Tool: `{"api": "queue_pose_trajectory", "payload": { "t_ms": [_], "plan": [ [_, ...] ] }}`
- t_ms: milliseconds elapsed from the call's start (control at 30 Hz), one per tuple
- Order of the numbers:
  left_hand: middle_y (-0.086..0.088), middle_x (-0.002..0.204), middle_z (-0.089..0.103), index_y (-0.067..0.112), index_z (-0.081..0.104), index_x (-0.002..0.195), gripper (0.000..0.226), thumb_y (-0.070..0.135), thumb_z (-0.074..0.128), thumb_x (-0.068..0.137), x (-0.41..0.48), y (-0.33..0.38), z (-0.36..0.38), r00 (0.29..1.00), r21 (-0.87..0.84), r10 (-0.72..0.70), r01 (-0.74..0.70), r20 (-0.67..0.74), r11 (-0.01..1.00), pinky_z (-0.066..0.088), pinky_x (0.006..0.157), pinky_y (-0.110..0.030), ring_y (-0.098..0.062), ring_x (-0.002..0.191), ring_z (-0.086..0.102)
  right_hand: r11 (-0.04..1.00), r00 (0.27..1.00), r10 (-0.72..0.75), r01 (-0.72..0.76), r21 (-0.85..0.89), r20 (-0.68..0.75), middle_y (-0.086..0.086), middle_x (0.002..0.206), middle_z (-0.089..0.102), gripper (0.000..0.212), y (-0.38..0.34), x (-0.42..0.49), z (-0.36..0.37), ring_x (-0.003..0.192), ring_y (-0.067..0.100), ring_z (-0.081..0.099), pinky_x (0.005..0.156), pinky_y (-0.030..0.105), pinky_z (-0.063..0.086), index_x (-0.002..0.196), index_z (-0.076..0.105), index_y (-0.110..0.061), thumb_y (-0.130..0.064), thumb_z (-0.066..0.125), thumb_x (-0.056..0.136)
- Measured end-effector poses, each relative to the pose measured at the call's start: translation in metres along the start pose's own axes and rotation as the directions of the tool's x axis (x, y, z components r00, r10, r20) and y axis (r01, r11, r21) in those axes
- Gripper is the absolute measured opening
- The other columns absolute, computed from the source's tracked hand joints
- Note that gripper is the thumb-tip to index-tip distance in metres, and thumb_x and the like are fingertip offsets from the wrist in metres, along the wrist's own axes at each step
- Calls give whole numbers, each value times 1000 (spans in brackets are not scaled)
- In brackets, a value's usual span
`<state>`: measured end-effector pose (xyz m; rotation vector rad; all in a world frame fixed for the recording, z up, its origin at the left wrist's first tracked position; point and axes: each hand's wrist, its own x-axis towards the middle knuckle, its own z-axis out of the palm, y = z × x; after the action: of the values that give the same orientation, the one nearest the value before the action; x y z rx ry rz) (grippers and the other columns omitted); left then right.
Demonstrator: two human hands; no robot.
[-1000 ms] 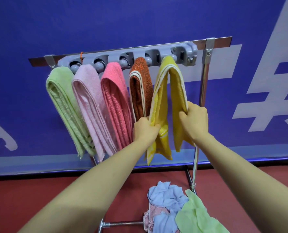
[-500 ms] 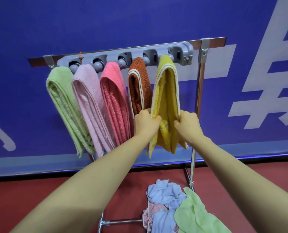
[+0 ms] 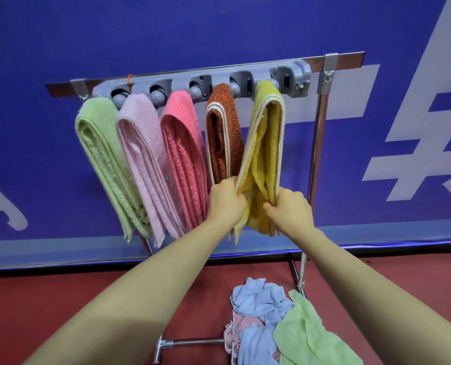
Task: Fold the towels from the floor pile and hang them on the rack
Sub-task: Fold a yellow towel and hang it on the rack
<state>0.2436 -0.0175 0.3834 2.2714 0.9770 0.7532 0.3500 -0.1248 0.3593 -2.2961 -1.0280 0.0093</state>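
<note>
A folded yellow towel (image 3: 265,143) hangs over the rightmost peg of the grey rack (image 3: 219,80). My left hand (image 3: 225,200) grips its left hanging half near the bottom. My right hand (image 3: 289,209) grips its right half at about the same height. Both halves are drawn close together between my hands. To the left hang an orange towel (image 3: 223,133), a deep pink one (image 3: 185,154), a pale pink one (image 3: 142,159) and a green one (image 3: 105,159). The floor pile (image 3: 266,320) lies below, with light blue, pale green and patterned pink cloths.
The rack's metal bar (image 3: 348,60) rests on a chrome post (image 3: 318,143) at the right, with a foot bar (image 3: 190,343) on the red floor. A blue wall banner with white shapes stands right behind the rack.
Both hands have slid down the yellow towel and come closer together, drawing its two hanging halves in. The towel hangs narrower than a second ago.
</note>
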Motion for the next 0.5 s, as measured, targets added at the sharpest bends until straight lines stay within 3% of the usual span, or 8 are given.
{"api": "queue_pose_trajectory", "payload": {
  "t_ms": [133, 233, 367, 433, 500],
  "plan": [
    [-19, 92, 71, 19, 68, 103, 32, 5, 49, 81, 1, -9, 0, 998, 113, -20, 27, -62, 993, 50, 72, -44, -47, 91, 63, 999, 1000, 19, -20, 39, 22, 7, 61, 61, 18, 8, -5, -10, 70, 36, 61, 63, 39, 54, 70, 49, -21, -39, 51, 71],
    [-23, 97, 71, 16, 68, 105, 29, 10, 53, 82, -7, -11, 9, 999, 190, -6, -1, 37, 982, 52, 77, -46, -47, 95, 64, 987, 993, -47, 29, 158, 111, 1, 46, 60, 18, 9, -9, -12, 59, 22, 66, 62, 41, 56, 65, 50, -22, -39, 46, 68],
    [-26, 107, 70, 16, 64, 119, 37, 11, 51, 85, -27, -6, 34, 977, 242, -5, -47, 213, 969, 52, 83, -48, -49, 103, 63, 971, 983, -140, 113, 210, 118, -3, 56, 63, 20, 5, -11, -1, 63, 17, 63, 68, 41, 53, 66, 53, -22, -34, 55, 82],
    [-27, 108, 69, 17, 60, 127, 43, 11, 47, 86, -31, -7, 39, 975, 173, -25, -15, 222, 985, 54, 84, -47, -48, 103, 63, 971, 983, -151, 127, 202, 107, -4, 58, 58, 26, 4, -11, 3, 62, 18, 56, 63, 39, 49, 65, 48, -25, -30, 59, 88],
    [-20, 102, 72, 19, 61, 126, 46, 14, 47, 83, -29, -9, 37, 966, 8, -42, 42, 256, 999, 56, 78, -35, -39, 96, 68, 967, 978, -156, 123, 224, 138, -3, 62, 59, 22, 5, -11, 1, 64, 17, 56, 61, 35, 46, 69, 52, -25, -25, 59, 90]
  ]
}}
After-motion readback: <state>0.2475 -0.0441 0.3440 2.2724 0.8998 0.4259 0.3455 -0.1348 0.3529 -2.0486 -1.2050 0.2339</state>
